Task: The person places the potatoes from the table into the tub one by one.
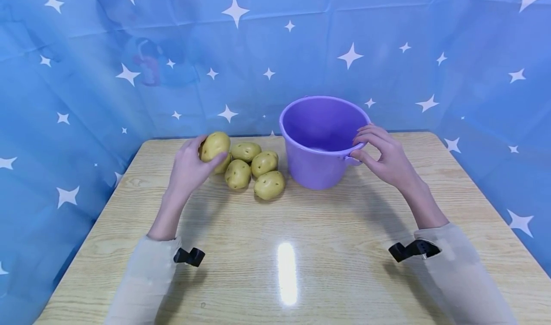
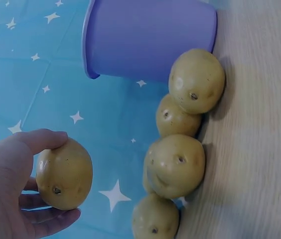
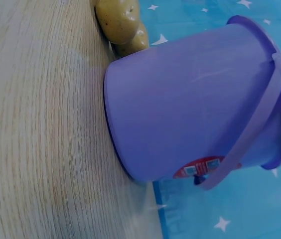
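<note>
My left hand (image 1: 188,164) holds a potato (image 1: 216,144) between thumb and fingers, raised above the table at the left of the group. In the left wrist view this potato (image 2: 65,174) is well apart from the others. Several more potatoes (image 1: 269,185) lie close together on the table, left of a purple bucket (image 1: 316,169). At the bucket's right side, my right hand (image 1: 383,155) grips the rim, fingers inside and thumb outside. The right wrist view shows the bucket's handle (image 3: 255,124) hanging down along its outer wall.
A wood-grain table (image 1: 241,258) spreads below both arms. Behind it and at both sides hangs a blue cloth (image 1: 181,38) with white stars. On the bucket's side is a red label (image 3: 200,167). Each sleeved wrist wears a small black camera (image 1: 189,256).
</note>
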`<state>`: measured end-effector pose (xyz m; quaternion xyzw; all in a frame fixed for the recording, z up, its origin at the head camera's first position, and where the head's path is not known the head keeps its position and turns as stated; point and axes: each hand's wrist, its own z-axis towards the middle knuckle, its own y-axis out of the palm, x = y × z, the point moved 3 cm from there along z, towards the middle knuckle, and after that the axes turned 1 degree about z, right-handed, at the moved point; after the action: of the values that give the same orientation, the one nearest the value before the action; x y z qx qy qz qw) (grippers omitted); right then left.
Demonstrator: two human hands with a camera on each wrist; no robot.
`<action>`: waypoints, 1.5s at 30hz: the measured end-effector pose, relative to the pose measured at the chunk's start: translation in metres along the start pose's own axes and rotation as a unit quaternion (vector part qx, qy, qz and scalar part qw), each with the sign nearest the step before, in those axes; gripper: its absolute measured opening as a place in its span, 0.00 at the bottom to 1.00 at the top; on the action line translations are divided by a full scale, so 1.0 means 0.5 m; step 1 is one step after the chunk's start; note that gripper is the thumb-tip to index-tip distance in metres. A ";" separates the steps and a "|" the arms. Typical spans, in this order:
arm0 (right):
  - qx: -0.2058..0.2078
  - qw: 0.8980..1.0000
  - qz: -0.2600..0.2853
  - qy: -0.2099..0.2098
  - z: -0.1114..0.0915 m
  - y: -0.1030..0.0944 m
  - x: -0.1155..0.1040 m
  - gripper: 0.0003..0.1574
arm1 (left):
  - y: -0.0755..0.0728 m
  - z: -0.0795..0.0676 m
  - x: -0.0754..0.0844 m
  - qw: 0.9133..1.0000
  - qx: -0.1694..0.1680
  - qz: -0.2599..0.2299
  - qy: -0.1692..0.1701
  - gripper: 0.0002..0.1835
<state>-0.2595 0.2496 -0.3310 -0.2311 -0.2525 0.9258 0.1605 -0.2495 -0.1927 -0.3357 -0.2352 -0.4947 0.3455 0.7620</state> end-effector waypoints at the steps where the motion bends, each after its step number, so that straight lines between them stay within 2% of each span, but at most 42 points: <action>1: 0.000 1.000 0.001 0.001 0.000 0.000 0.001 0.32 | 0.000 0.002 0.004 1.000 -0.001 0.000 0.000 0.39; 4: -0.004 1.000 0.000 0.004 -0.001 0.000 0.004 0.32 | 0.000 0.005 0.016 1.000 -0.003 -0.003 0.001 0.39; 11: -0.015 1.000 -0.002 0.013 -0.003 -0.002 0.009 0.23 | 0.003 0.015 0.045 1.000 -0.006 -0.015 -0.003 0.40; 15: -0.010 1.000 0.000 0.005 -0.002 -0.002 0.009 0.27 | 0.009 0.018 0.063 1.000 -0.012 -0.028 -0.007 0.40; 20: -0.005 1.000 0.002 -0.002 0.000 0.000 0.007 0.33 | 0.014 0.023 0.083 0.999 -0.001 -0.041 0.013 0.39; 25: -0.008 1.000 0.000 0.001 0.001 -0.001 0.007 0.33 | 0.017 0.029 0.103 0.997 0.014 -0.064 0.033 0.38; 35: -0.007 1.000 0.006 -0.005 0.005 0.000 0.006 0.32 | 0.036 0.041 0.142 0.993 0.022 -0.107 0.052 0.38; 45: -0.009 1.000 0.009 0.001 0.002 0.000 0.011 0.32 | 0.048 0.053 0.172 0.991 0.019 -0.119 0.063 0.38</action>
<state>-0.2645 0.2514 -0.3320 -0.2357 -0.2587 0.9247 0.1498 -0.2573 -0.1113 -0.2909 -0.1817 -0.4634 0.2462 0.8317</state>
